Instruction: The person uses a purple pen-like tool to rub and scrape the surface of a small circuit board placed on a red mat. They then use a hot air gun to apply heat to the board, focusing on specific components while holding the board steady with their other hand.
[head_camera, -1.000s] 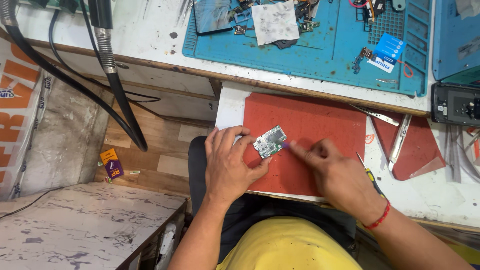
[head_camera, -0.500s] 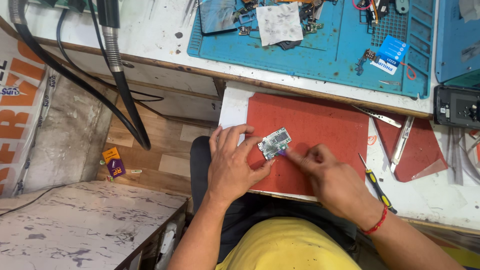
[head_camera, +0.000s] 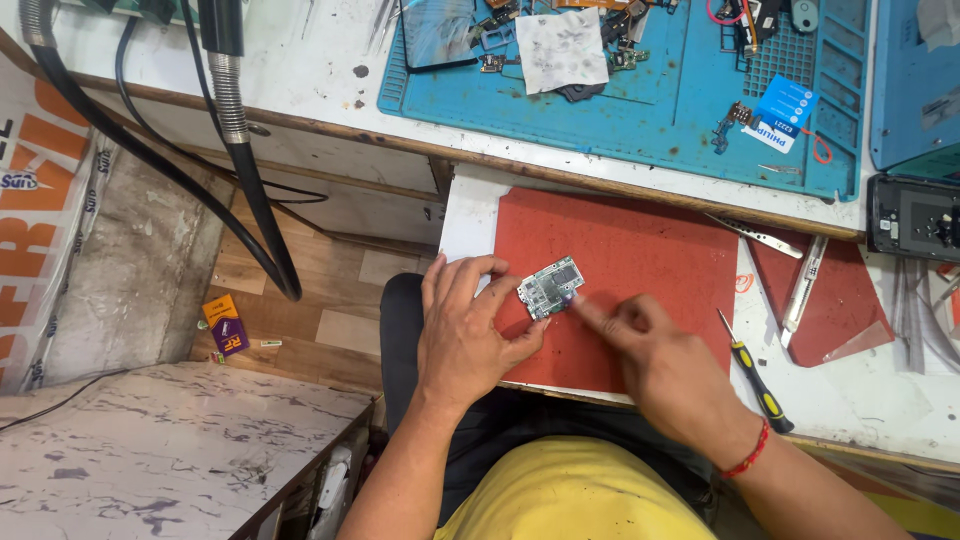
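Note:
A small green-grey circuit board lies on a red mat near the mat's front left. My left hand rests on the mat's left edge, its fingers and thumb pinching the board's left side. My right hand comes in from the right with its forefinger stretched out, the tip touching the board's lower right corner. The other fingers of that hand are curled under. A red thread band sits on my right wrist.
A yellow-and-black screwdriver lies right of the mat, with tweezers and a metal tool beyond. A blue work mat with small parts and a cloth sits behind. A black hose hangs at left.
My view has shifted slightly. Both hands stay at the board; my right forefinger has stretched out to the board's corner.

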